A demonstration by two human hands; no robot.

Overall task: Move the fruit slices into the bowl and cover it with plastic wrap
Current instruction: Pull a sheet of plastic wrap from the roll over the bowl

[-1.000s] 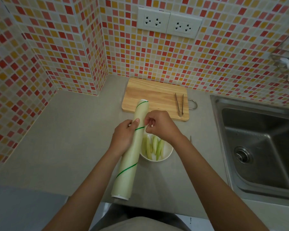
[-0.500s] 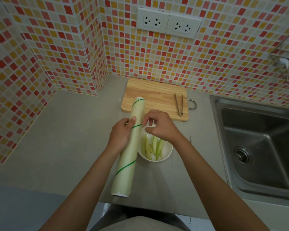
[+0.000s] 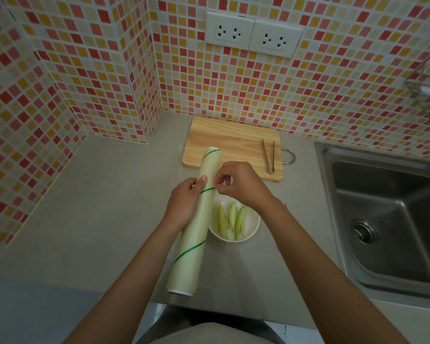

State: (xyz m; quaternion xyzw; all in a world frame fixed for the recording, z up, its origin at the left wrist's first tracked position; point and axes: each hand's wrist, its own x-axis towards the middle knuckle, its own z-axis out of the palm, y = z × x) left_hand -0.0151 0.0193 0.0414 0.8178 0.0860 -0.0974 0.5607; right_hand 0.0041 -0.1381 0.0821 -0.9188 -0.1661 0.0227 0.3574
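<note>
I am holding the roll of plastic wrap up over the counter with my left hand, fingers curled round its middle and thumb lying on top near the green stripe. My right hand is working at the roll's surface, thumb and forefinger pinched together right on the film by that stripe; whether they are actually catching the loose edge I cannot tell, since no sheet is showing free of the roll.

Compared with a second ago, the roll is sitting slightly further left and its far end is now overlapping the corner of the cutting board, while my right hand is pressing in closer against it. So I am still hunting for the film's edge, not pulling it out.

The fruit slices are already lying in the white bowl, just beside the roll and partly under my right wrist, uncovered. The tongs are resting on the board. I judge the moving step done and the covering barely begun; the thin film is likely to cling and resist being peeled.
</note>
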